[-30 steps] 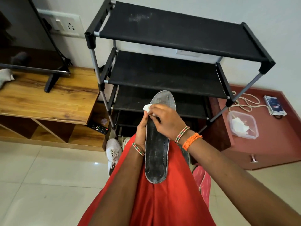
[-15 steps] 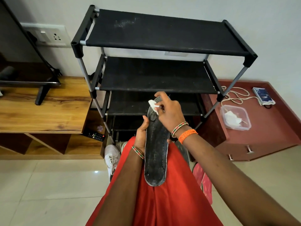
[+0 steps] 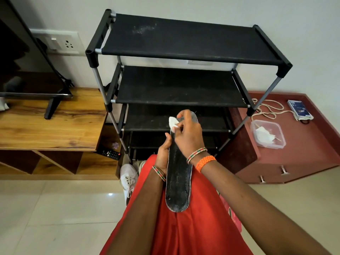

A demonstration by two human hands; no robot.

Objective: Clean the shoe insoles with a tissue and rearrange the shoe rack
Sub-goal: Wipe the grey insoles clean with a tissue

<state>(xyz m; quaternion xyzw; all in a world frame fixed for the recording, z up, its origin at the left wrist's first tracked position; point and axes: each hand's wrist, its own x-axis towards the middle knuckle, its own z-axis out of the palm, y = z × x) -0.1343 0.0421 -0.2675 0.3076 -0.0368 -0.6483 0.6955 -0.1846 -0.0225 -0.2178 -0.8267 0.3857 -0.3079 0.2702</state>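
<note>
Facing a black shoe rack (image 3: 184, 43) on pale tiles, the left hand (image 3: 162, 155) is gripping an insole (image 3: 177, 181) while the right hand (image 3: 187, 135) is pinching a tissue (image 3: 173, 122) against it.

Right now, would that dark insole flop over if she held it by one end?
Probably it would bend a little. The insole looks thin and flat, yet stands fairly straight with the left hand gripping its edge. Likely light too.

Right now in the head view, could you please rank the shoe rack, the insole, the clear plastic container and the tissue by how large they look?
1. Shoe rack
2. Insole, though it is nearer the camera, which flatters it
3. Clear plastic container
4. Tissue, partly hidden in the right hand
</note>
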